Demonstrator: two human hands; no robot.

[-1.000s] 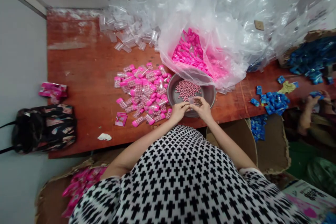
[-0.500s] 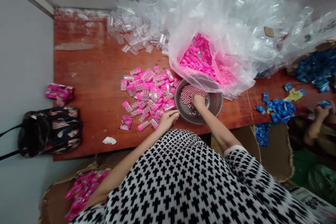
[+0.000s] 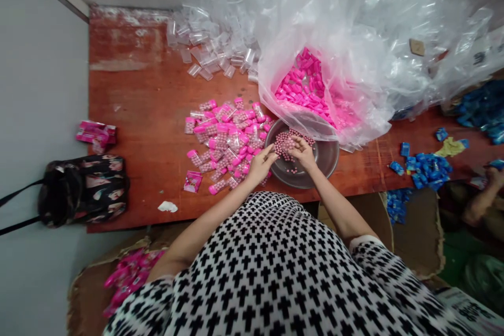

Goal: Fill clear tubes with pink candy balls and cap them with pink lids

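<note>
My right hand is over the metal bowl, its fingers closed round what looks like a small clear plastic jar against the pink beads. The jar's outline is partly lost among the beads. At the bowl's left rim is my left hand, thumb and fingers apart and pointing toward the jar, with nothing visible in them. Left of the bowl lies a heap of bead-filled jars with pink caps. A clear plastic bag holding loose pink caps overhangs the bowl's far rim.
Empty clear jars lie at the back of the wooden table. A patterned bag and pink packets are at the left. Blue packets lie at the right, near another person's hand. Cardboard boxes stand below the edge.
My right hand has lifted from the beads and shifted toward the bowl's left side, its fingers now showing round the clear jar. My left hand has risen to the rim, thumb and fingers parted.
</note>
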